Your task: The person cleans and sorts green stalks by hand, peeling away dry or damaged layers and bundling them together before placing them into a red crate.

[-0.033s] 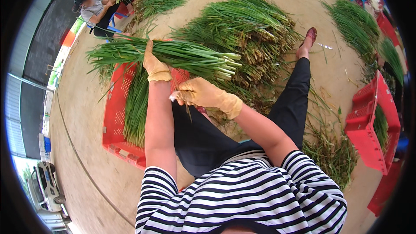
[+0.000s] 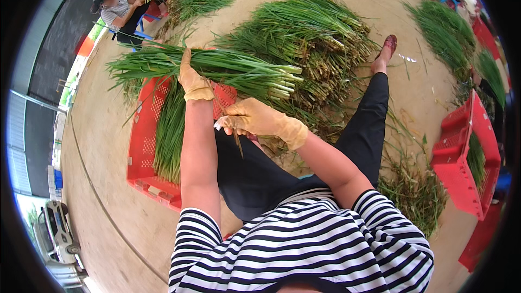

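Stretching left to right in the head view, the green stalk bundle [image 2: 239, 69] is clasped in the wrapped left grip [image 2: 194, 81], pale ends [image 2: 287, 80] rightward; apart, below it, a thin brown strand [image 2: 239, 145] is pinched by the closed right grip [image 2: 259, 117].

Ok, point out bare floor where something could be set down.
Bare floor lies between the near red crate and the dark line at left; a mostly bare patch separates the central green heap from the upper-right heap. Crowded: between the legs, with trimmings, and over the crate, where the left hand holds a bunch.
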Motion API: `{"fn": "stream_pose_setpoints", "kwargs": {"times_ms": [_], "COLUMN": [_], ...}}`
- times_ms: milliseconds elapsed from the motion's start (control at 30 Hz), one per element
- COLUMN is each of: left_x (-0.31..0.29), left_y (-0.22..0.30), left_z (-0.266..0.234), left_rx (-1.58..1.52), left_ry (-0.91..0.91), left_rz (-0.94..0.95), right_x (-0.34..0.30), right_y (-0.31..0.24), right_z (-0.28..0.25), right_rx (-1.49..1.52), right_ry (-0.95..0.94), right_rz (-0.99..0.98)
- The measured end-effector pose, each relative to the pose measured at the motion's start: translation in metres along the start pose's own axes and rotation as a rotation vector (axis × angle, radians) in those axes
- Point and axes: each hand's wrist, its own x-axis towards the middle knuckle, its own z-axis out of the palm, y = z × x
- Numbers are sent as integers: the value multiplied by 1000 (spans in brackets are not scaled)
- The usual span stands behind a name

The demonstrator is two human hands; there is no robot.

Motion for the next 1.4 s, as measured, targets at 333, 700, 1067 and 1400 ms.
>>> {"fn": "stream_pose_setpoints", "kwargs": {"times_ms": [333,700,1067,1400], "left_x": [-1,-1,-4,18], "left_y": [31,31,30,39], "left_z": [-3,-15,-11,-41], "left_rx": [-97,-123,-45,-114], "left_ry": [121,59,68,150], "left_rz": [-14,-67,-16,25], "right_x": [-66,-20,1,-84], "right_y": [33,59,79,129], "right_z": [-45,-68,-73,-91], "right_rx": [48,-645,507,-988], "right_ry": [154,857,775,441], "right_rz": [-138,215,76,530]}}
